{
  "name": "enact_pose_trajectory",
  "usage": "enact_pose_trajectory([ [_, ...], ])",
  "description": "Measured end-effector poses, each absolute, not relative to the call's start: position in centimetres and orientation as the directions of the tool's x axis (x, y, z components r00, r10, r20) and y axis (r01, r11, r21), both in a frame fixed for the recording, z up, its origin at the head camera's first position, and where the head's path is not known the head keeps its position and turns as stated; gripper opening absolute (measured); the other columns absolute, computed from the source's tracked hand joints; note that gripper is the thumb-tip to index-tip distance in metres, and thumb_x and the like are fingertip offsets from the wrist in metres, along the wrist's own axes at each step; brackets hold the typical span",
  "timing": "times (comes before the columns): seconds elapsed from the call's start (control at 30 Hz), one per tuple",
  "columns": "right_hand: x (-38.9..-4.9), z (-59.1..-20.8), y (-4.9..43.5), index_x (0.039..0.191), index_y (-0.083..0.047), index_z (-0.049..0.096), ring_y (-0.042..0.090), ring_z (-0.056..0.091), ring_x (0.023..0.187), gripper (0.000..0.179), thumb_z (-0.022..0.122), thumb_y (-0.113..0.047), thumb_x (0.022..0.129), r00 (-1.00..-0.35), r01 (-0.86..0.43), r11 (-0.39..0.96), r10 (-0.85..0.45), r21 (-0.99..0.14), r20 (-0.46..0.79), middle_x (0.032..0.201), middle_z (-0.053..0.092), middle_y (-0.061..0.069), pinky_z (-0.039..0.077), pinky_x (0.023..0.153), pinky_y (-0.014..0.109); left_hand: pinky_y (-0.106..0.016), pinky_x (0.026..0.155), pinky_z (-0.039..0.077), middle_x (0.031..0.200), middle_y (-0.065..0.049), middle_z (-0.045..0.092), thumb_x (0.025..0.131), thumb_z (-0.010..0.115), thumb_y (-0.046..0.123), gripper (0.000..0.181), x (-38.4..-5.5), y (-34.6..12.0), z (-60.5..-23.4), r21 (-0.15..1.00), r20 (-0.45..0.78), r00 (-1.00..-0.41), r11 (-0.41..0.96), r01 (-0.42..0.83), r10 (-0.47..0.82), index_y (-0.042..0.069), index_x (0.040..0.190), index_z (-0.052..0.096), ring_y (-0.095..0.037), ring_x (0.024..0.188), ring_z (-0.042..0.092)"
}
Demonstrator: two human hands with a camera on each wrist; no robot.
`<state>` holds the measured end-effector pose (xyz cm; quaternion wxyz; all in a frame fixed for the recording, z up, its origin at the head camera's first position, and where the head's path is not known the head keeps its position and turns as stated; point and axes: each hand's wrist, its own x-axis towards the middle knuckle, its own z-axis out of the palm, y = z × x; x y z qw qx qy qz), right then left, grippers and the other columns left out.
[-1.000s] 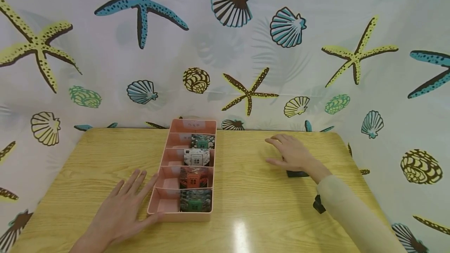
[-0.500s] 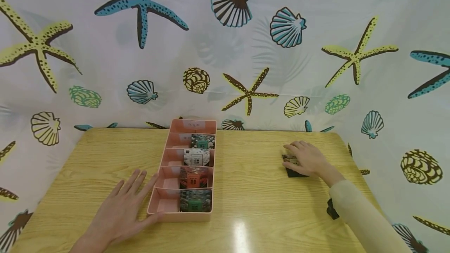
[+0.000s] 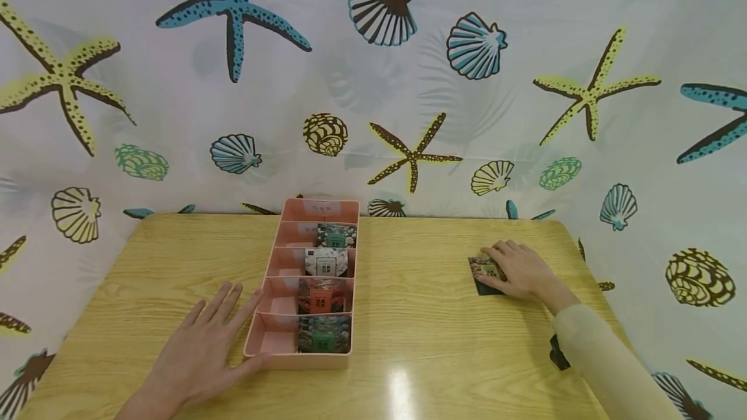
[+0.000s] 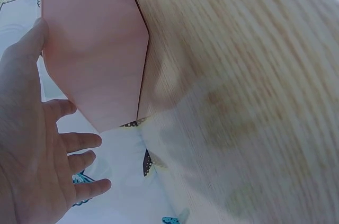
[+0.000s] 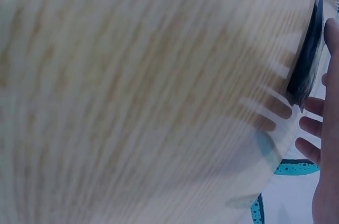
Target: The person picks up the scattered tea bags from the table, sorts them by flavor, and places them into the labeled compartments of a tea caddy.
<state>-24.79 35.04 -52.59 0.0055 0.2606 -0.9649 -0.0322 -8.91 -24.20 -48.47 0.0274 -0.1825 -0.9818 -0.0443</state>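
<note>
A pink divided box (image 3: 309, 361) stands left of the middle of the table. My left hand (image 3: 192, 352) lies at its left side with fingers spread; in the left wrist view, thumb and index fingertip are at the edges of the box (image 4: 95, 70). A small dark printed sachet (image 3: 477, 266) lies flat at the right. My right hand (image 3: 522, 271) is over its right part, thumb across its front and fingertips at the far side. In the right wrist view the fingers of the right hand (image 5: 328, 118) are extended around the sachet (image 5: 307, 57).
Several upright sachets in different colours, such as a red one (image 3: 321, 297) and a white one (image 3: 327, 262), fill compartments of the box. The back compartment shows only a label. A small black item (image 3: 558, 353) lies by the right sleeve. A patterned cloth (image 3: 408, 83) hangs behind the table (image 3: 420, 329).
My right hand has moved right and slightly nearer, lowering onto the sachet and uncovering its left part. My left hand has stayed by the box.
</note>
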Motion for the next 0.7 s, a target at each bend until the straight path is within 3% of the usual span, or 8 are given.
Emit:
enact_pose_trajectory([
  [0.37, -24.77, -53.20, 35.36, 0.146, -0.012, 0.060, 0.029, 0.065, 0.104, 0.067, 0.059, -0.062, 0.102, -0.852, -0.521, 0.850, -0.524, 0.083, 0.016, 0.121, 0.064, 0.012, 0.059, 0.089, 0.052, -0.068, 0.122, 0.036, 0.167, -0.023, 0.042, 0.089, 0.060, 0.080, 0.099, -8.97, -24.19, -48.51, 0.078, 0.079, -0.932, 0.930, 0.361, 0.355, 0.022, 0.166, 0.036, -0.044, 0.157, 0.036],
  [0.7, -24.84, -52.98, 35.15, 0.141, -0.013, 0.063, 0.022, 0.057, 0.091, 0.063, 0.061, -0.061, 0.101, -0.857, -0.513, 0.856, -0.515, 0.069, 0.019, 0.111, 0.061, 0.009, 0.054, 0.079, 0.044, -0.069, 0.122, 0.037, 0.166, -0.023, 0.042, 0.089, 0.060, 0.080, 0.099, -9.01, -24.21, -48.55, 0.074, 0.078, -0.932, 0.930, 0.360, 0.354, 0.023, 0.166, 0.037, -0.044, 0.156, 0.037],
])
